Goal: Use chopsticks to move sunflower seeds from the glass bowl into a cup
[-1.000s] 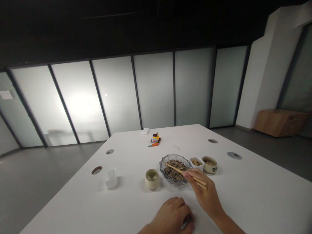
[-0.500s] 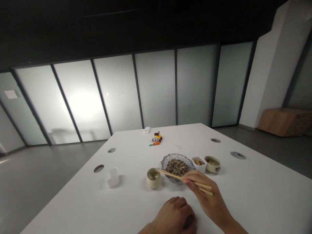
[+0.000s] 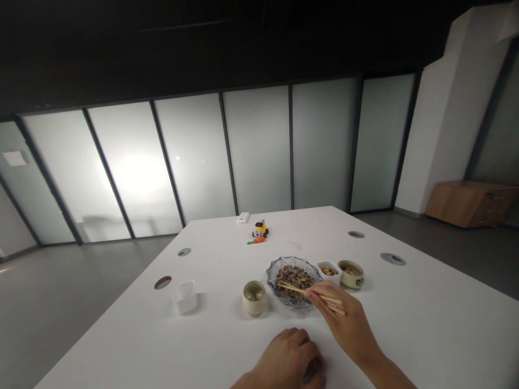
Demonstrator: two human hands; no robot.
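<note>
My right hand [image 3: 338,313] is closed around a pair of wooden chopsticks [image 3: 298,289]. Their tips are over the sunflower seeds [image 3: 298,276] heaped in a scalloped glass bowl [image 3: 278,294]; whether they pinch a seed is too small to tell. Left of the bowl stands a small cream cup [image 3: 254,305] with a greenish inside, where I cannot make out any contents clearly. My left hand [image 3: 290,356] rests on the table near the front, fingers curled in, with only a dark hollow showing by the thumb.
A white tub [image 3: 330,276] and a cream bowl [image 3: 352,275], both with pieces of food, stand right of the glass bowl. Another white tub [image 3: 185,300] is at left. Farther back are a toy vehicle [image 3: 260,229], a toy carrot [image 3: 257,241] and a white device [image 3: 243,218]. The table [image 3: 219,346] has several round holes.
The chopsticks have moved right, from the rim of the cream cup to over the seeds in the glass bowl. My left hand stays in place. The view has shifted slightly.
</note>
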